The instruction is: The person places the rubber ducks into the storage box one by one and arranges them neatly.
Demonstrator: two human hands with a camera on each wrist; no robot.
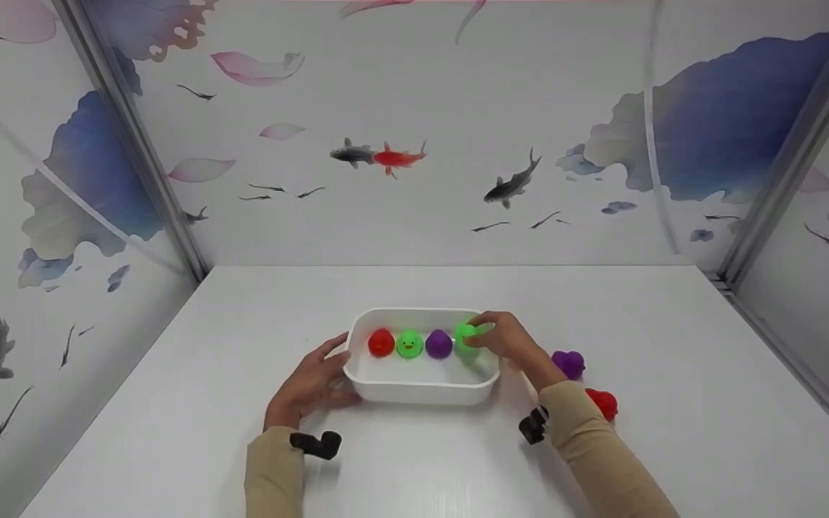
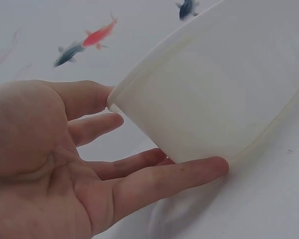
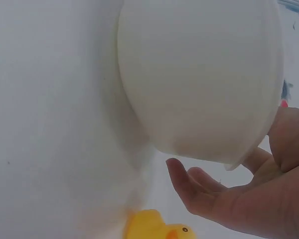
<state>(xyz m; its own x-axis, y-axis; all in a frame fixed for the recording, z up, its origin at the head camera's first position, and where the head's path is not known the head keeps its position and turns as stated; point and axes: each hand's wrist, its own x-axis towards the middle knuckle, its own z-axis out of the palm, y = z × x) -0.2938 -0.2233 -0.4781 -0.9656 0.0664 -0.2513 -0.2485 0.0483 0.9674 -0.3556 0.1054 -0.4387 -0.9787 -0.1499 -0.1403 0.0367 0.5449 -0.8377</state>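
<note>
A white plastic tub point(image 1: 422, 393) stands on the table, holding a row of small rubber ducks. From the left they are a red duck point(image 1: 381, 343), a green duck point(image 1: 409, 344) with its orange beak showing, a purple duck point(image 1: 439, 344) and a second green duck point(image 1: 463, 335). My right hand point(image 1: 506, 337) reaches over the tub's right end and pinches that second green duck; the right wrist view hides the duck behind the tub wall. With fingers fairly straight, my left hand point(image 1: 317, 381) touches the tub's left end, thumb point(image 2: 189, 174) low along the wall.
Right of the tub, by my right forearm, lie another purple duck point(image 1: 568, 365) and a red duck point(image 1: 603, 404), partly covered by the sleeve. A yellow duck point(image 3: 147, 226) shows in the right wrist view below the tub. Printed white walls point(image 1: 429, 230) enclose the table.
</note>
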